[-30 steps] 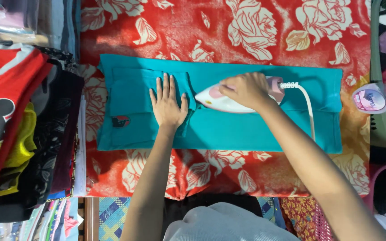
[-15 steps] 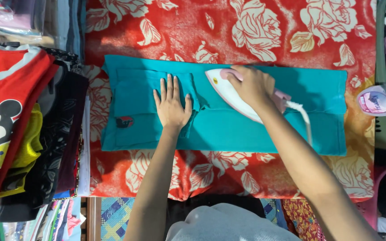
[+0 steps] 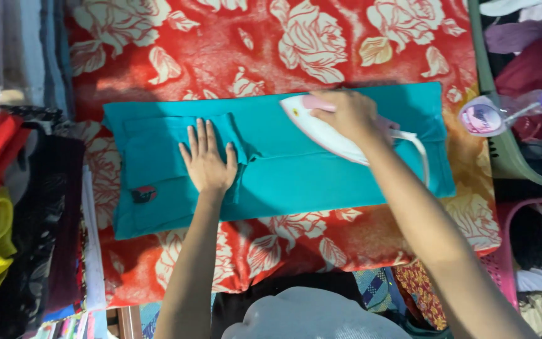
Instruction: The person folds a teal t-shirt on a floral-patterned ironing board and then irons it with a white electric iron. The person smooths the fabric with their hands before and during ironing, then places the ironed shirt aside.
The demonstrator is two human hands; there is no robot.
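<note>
Red floral blanket [image 3: 177, 56] covers the ironing surface, clothing stacked at its left edge. Teal garment [image 3: 321, 182] lies folded across the middle. Left hand [image 3: 208, 160] rests flat on the garment's left part, fingers spread, holding nothing. Right hand [image 3: 349, 116] is closed around the pink-and-white iron [image 3: 321, 132], which sits toward the far edge, near the left fingers. Risk: soleplate reaching those fingers, or lingering and scorching cloth.

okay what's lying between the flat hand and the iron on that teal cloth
In the head view, only the teal garment lies between the left hand and the iron: a raised fold or crease runs there, just right of the thumb. Nothing else sits on that stretch.
</note>
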